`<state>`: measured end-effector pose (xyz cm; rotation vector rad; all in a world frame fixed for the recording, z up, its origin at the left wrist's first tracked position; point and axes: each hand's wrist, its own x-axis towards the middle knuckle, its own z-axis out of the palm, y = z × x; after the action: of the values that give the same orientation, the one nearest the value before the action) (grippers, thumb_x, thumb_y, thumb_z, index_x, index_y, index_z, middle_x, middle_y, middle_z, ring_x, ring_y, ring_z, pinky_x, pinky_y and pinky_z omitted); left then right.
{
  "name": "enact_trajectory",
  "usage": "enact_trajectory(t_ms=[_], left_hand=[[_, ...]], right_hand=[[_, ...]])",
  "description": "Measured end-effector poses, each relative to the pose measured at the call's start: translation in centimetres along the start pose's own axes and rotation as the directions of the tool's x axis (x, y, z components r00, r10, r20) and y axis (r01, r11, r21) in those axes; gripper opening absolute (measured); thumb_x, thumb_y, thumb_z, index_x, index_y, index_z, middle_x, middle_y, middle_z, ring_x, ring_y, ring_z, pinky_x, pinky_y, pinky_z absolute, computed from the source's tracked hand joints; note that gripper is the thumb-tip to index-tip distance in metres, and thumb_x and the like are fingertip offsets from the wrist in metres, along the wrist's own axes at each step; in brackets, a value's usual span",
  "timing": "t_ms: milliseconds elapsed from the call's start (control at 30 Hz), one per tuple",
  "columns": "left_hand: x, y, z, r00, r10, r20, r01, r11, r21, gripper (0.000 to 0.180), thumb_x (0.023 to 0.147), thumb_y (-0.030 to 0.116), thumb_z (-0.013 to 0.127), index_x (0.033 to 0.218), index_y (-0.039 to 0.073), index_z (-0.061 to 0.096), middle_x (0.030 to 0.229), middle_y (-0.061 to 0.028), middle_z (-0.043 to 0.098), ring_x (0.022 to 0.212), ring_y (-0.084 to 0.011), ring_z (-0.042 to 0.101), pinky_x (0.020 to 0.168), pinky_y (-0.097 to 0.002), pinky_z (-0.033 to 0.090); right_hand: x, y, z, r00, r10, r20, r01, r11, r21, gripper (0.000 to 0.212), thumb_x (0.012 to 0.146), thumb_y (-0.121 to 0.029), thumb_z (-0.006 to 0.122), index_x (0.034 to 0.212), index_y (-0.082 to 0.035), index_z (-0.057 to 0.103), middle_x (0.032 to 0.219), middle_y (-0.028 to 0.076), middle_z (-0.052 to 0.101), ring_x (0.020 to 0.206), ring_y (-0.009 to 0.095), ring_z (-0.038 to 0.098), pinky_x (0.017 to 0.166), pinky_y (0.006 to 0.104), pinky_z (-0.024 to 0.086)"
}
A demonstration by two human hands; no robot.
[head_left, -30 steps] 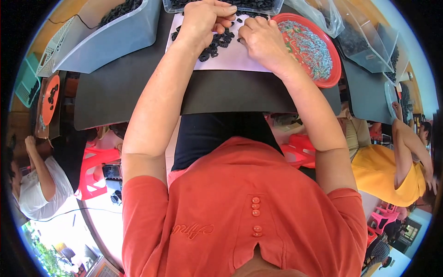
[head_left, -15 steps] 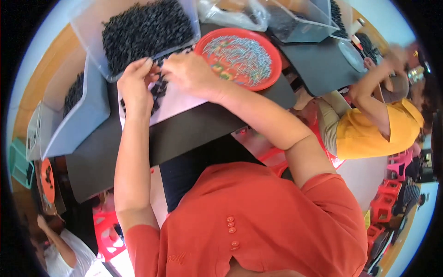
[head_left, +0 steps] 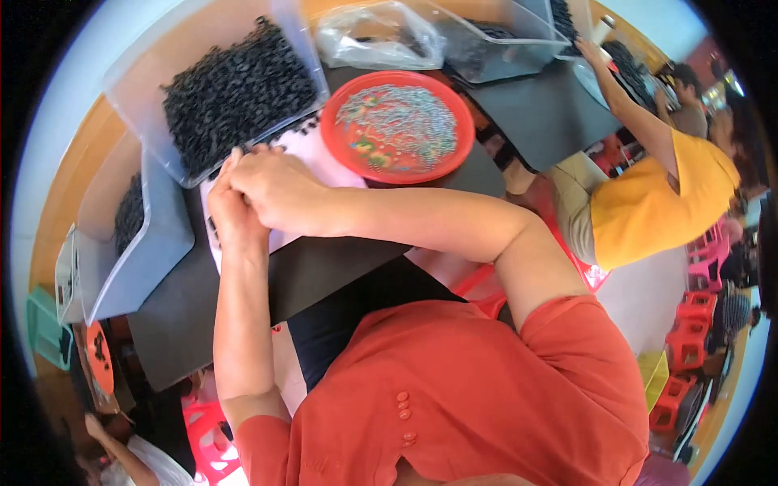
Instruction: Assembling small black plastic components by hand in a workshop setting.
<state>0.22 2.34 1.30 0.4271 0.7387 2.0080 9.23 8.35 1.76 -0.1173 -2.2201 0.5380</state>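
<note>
My left hand and my right hand are pressed together over a white sheet on the dark table. The right hand lies across the left, with the fingers of both curled closed. Whatever is between them is hidden, and probably too small to name. A few small black pieces lie on the sheet beyond the hands. Just past them stands a clear plastic bin heaped with small black parts. To their right sits a round red tray with many thin silvery pieces spread over it.
A second bin with black parts stands at my left. A clear plastic bag and another bin are at the back. A co-worker in yellow sits to my right at a dark table. Another person is at lower left.
My right hand has moved down and left, from fingers near the tray's side onto my left hand. The hands, apart at the fingertips before, are now pressed together. The view has shifted slightly.
</note>
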Motion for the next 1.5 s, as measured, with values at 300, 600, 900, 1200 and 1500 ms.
enact_trajectory(t_ms=[300, 600, 900, 1200, 1500], left_hand=[[1.1, -1.0, -0.5, 0.997, -0.02, -0.071, 0.012, 0.994, -0.112, 0.011, 0.088, 0.01, 0.061, 0.085, 0.001, 0.058, 0.081, -0.0148, 0.064, 0.072, -0.0234, 0.062, 0.07, -0.0346, 0.051], [-0.3, -0.2, 0.4, 0.988, -0.015, -0.153, -0.003, 0.993, -0.115, 0.012, 0.091, 0.012, 0.058, 0.091, 0.0, 0.054, 0.086, -0.0153, 0.063, 0.078, -0.026, 0.065, 0.074, -0.0373, 0.053], [0.2, -0.2, 1.5, 0.952, 0.275, -0.137, -0.223, 0.926, 0.305, 0.007, 0.083, 0.006, 0.064, 0.082, -0.001, 0.062, 0.069, -0.0057, 0.062, 0.059, -0.0124, 0.057, 0.054, -0.0249, 0.046], [-0.6, -0.8, 2.1, 0.993, 0.114, -0.008, -0.097, 0.88, 0.466, 0.017, 0.087, 0.003, 0.062, 0.1, -0.007, 0.061, 0.084, -0.011, 0.066, 0.071, -0.017, 0.063, 0.061, -0.0275, 0.05], [-1.1, -0.6, 2.8, 0.986, 0.165, 0.007, -0.138, 0.799, 0.586, 0.013, 0.087, 0.003, 0.063, 0.097, -0.006, 0.063, 0.083, -0.0096, 0.065, 0.069, -0.015, 0.061, 0.059, -0.0252, 0.049]], right_hand=[[0.1, 0.1, -1.9, 0.972, -0.221, 0.074, 0.215, 0.973, 0.087, 0.009, 0.076, -0.003, 0.057, 0.086, -0.003, 0.057, 0.079, 0.014, 0.06, 0.078, 0.032, 0.062, 0.071, 0.0413, 0.049], [-0.9, -1.7, -2.3, 0.981, 0.1, 0.165, -0.147, 0.941, 0.305, 0.017, 0.081, 0.008, 0.058, 0.096, 0.003, 0.061, 0.091, 0.008, 0.063, 0.087, 0.015, 0.062, 0.079, 0.0269, 0.048], [0.9, 0.3, -5.7, 0.918, 0.381, 0.111, -0.391, 0.822, 0.414, 0.016, 0.082, 0.004, 0.06, 0.096, 0.0, 0.066, 0.083, 0.003, 0.066, 0.078, 0.008, 0.06, 0.07, 0.0227, 0.047], [1.2, 4.4, -6.0, 0.916, 0.39, 0.097, -0.346, 0.641, 0.686, 0.016, 0.085, -0.003, 0.059, 0.097, 0.003, 0.068, 0.083, 0.005, 0.067, 0.078, 0.01, 0.06, 0.072, 0.0236, 0.048], [0.9, 4.9, -6.4, 0.925, 0.337, 0.173, -0.369, 0.695, 0.617, 0.016, 0.086, -0.003, 0.058, 0.098, 0.003, 0.068, 0.086, 0.005, 0.066, 0.082, 0.01, 0.059, 0.077, 0.0242, 0.047]])
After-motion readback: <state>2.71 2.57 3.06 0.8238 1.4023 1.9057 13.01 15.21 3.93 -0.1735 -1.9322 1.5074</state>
